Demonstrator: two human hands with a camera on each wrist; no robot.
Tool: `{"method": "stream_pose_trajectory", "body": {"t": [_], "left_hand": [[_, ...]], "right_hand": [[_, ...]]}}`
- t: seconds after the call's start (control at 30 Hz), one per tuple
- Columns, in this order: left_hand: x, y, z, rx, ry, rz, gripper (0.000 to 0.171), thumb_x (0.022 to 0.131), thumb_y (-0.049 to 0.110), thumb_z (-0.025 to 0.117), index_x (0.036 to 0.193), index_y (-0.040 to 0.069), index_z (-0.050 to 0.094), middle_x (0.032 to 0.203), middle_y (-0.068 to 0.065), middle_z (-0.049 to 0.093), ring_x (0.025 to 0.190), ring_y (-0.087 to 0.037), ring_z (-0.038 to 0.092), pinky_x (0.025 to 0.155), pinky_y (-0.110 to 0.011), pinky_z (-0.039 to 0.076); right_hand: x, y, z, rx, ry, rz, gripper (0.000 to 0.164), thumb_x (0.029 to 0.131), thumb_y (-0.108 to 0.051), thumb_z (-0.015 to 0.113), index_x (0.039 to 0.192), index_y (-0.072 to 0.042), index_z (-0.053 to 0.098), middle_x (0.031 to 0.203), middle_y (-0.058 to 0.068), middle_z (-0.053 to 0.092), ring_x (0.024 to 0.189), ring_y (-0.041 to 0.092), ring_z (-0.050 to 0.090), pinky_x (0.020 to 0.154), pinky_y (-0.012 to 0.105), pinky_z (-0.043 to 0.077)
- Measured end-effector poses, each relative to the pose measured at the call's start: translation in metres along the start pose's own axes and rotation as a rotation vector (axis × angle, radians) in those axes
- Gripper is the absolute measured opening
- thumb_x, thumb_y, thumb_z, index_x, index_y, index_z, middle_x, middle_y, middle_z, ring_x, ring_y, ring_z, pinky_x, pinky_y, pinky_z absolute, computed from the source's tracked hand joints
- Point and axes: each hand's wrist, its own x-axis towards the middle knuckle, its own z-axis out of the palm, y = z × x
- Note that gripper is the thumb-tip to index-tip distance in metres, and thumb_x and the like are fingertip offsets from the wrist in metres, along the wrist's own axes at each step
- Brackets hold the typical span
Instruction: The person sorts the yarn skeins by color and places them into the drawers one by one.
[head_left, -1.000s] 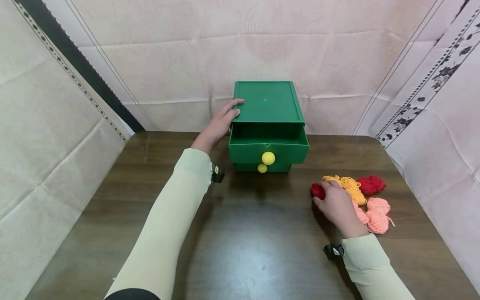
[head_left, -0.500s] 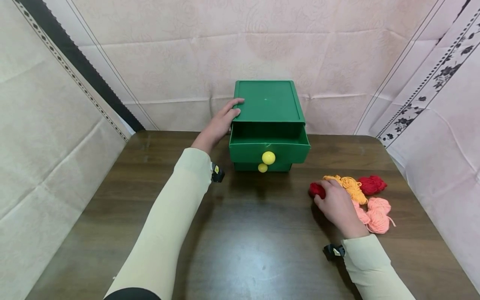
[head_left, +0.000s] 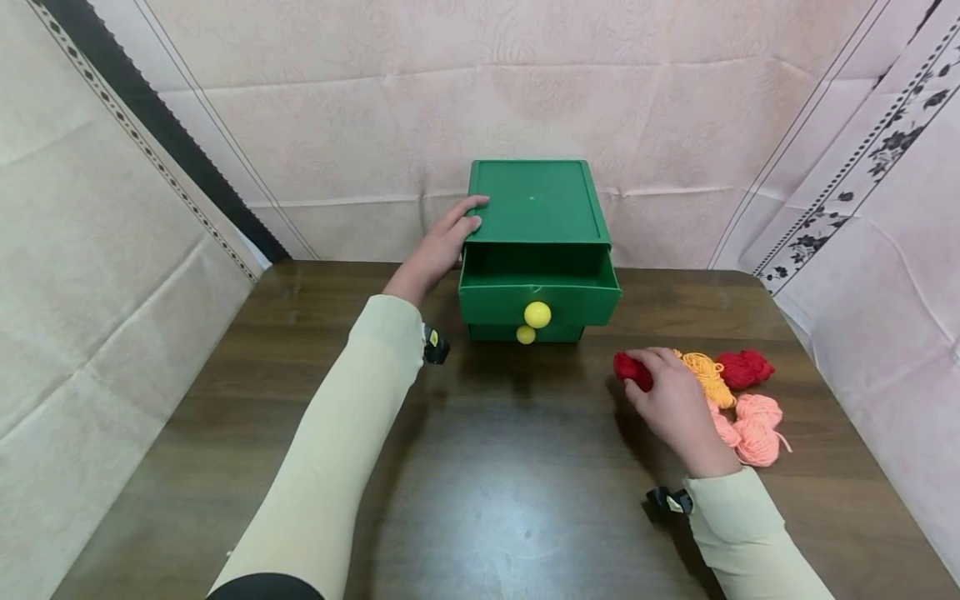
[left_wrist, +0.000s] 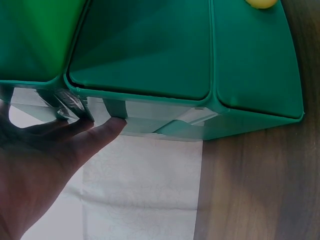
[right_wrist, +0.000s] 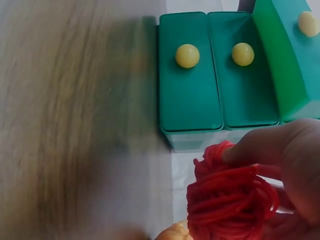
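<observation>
A green plastic drawer box point(head_left: 532, 200) stands at the back of the table, its top drawer point(head_left: 487, 304) pulled out and bare inside. My left hand point(head_left: 438, 250) rests on the box's left side, fingers extended; in the left wrist view, fingertips point(left_wrist: 116, 125) touch its taped side wall. Over at the right, my right hand point(head_left: 675, 408) pinches a small skein of red yarn point(right_wrist: 227, 205) between thumb and fingers. In the right wrist view the skein is in front of the box's lower drawers, and my other fingers are partly hidden behind it.
Beside my right hand lie yellow yarn point(head_left: 705, 375), a second red skein point(head_left: 744, 369) and pink skeins point(head_left: 757, 429). Yellow round knobs point(head_left: 537, 314) stick out from the drawer fronts. A pale cloth point(head_left: 360, 125) hangs behind the brown wooden table point(head_left: 465, 500).
My right hand has shifted slightly left and away from me with the red skein, off the pile's edge. The left hand and the drawer box have stayed in place.
</observation>
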Motion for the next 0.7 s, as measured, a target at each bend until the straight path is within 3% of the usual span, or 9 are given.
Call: {"method": "stream_pose_trajectory", "body": {"t": [0.37,0.6,0.7], "left_hand": [[0.001,-0.001,-0.001,-0.011,-0.002,0.003,0.044,0.105,0.035,0.032,0.149,0.036,0.032,0.161,0.003,0.018,0.140,-0.027,0.033,0.106,-0.053,0.039],[0.017,-0.021,-0.002,-0.021,0.014,0.028,0.041,0.104,0.043,0.034,0.144,0.045,0.035,0.160,0.007,0.021,0.138,-0.025,0.035,0.103,-0.054,0.041],[0.017,-0.022,-0.002,-0.010,0.018,0.035,0.040,0.104,0.045,0.033,0.144,0.047,0.035,0.159,0.008,0.021,0.138,-0.025,0.035,0.103,-0.054,0.041]], "right_hand": [[0.000,-0.015,-0.012,0.048,0.081,-0.014,0.053,0.077,-0.010,0.079,0.126,-0.004,0.060,0.125,0.021,0.056,0.107,0.041,0.055,0.081,0.060,0.052],[0.000,-0.024,-0.020,0.069,0.139,-0.023,0.055,0.074,-0.009,0.081,0.125,-0.005,0.061,0.125,0.020,0.057,0.107,0.040,0.055,0.080,0.060,0.052],[0.000,-0.027,-0.023,0.082,0.161,-0.025,0.054,0.075,-0.008,0.080,0.125,-0.005,0.061,0.125,0.020,0.057,0.108,0.040,0.056,0.081,0.060,0.052]]}}
